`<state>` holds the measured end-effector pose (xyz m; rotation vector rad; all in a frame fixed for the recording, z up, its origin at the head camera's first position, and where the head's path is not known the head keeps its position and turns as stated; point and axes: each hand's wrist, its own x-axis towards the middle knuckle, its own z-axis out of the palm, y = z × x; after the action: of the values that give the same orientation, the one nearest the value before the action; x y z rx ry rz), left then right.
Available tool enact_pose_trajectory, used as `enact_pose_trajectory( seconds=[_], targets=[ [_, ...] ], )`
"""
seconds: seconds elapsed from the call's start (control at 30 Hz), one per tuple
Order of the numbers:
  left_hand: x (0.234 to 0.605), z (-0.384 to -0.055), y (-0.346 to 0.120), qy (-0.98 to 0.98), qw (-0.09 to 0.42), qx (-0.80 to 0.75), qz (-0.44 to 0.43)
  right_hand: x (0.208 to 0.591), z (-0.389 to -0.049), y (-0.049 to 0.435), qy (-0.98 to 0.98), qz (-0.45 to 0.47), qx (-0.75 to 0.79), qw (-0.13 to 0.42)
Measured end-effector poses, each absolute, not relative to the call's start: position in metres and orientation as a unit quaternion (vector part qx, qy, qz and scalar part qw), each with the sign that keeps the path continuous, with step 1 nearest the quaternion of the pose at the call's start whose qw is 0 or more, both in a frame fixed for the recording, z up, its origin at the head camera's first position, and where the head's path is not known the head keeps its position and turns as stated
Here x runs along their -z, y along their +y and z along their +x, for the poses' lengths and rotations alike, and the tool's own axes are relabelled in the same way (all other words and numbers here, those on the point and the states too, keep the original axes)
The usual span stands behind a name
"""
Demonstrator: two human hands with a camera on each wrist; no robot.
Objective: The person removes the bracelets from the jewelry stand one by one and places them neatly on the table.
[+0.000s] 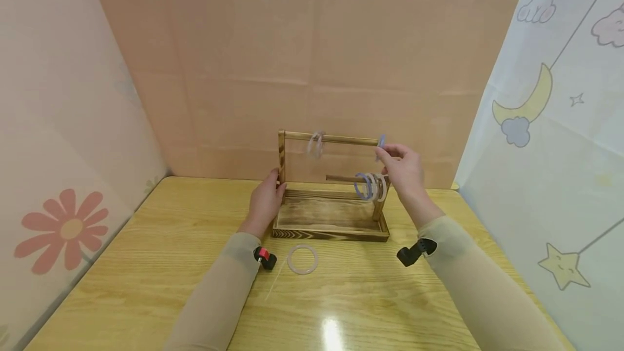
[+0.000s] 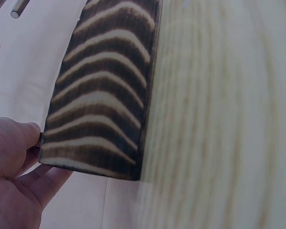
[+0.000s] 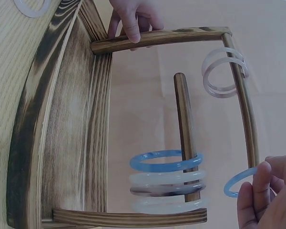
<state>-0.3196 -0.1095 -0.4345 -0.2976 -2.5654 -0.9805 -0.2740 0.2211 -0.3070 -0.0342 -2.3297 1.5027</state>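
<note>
Bangle point(image 1: 382, 139), presumably light, stiff, slippery and fragile, calls for a rim hold. Left of frame centre, the left hand point(image 1: 265, 199) grips the post point(image 1: 281, 150) of the rack point(image 1: 331, 236); right of centre, the right hand point(image 1: 403, 171) pinches the bangle, glossy blue, at the right end of the top bar point(image 1: 351, 140); whether it is threaded on cannot be told.

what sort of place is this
Likely an indoor booth made up for filming tabletop work: a broad, glossy yellow wood-grain table, a flat, creased peach sheet-like backdrop behind it, and a pale, flat side panel printed with pastel cartoons.
</note>
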Motion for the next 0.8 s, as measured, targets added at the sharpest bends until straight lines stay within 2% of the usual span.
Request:
enact_pose_trajectory(
  seconds=[0.8],
  targets=[
    [0.437,-0.322,-0.11,-0.917,0.193,0.332,-0.109,0.315,-0.241,0.228,-0.758,-0.013,-0.622,0.196]
  ],
)
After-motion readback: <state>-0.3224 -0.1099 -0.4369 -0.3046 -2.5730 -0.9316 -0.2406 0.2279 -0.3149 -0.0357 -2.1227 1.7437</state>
